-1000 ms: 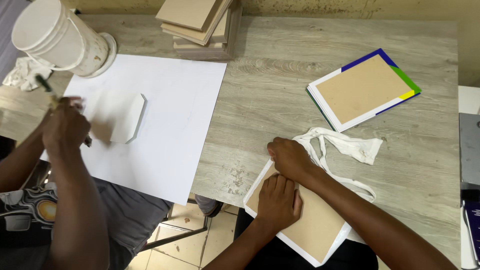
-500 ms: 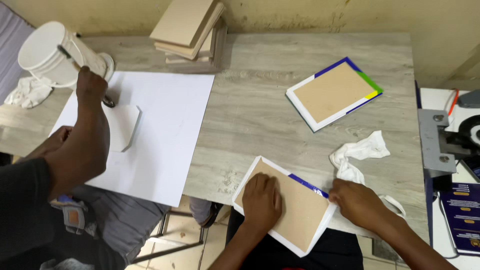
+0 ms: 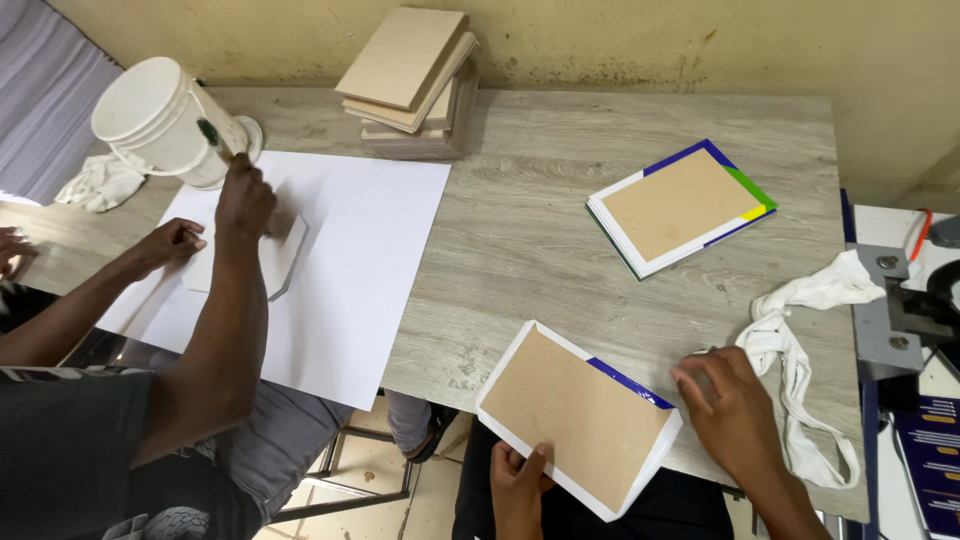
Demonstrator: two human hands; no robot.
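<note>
On the grey wood-grain worktop point(image 3: 540, 215), a brown rectangular board backed by white, blue-edged paper point(image 3: 578, 418) overhangs the near edge, the left hand point(image 3: 520, 487) clamped on its lower edge, the right hand point(image 3: 733, 408), fingers spread, beside its right corner, near a crumpled white cloth point(image 3: 800, 330).

A board point(image 3: 580, 417) lies at the near edge of the counter point(image 3: 520, 220), a cloth point(image 3: 800, 340) to its right. Behind it lies a second board point(image 3: 680, 205). A stack of boards point(image 3: 410, 80) stands at the back, a bucket point(image 3: 160, 120) far left.
</note>
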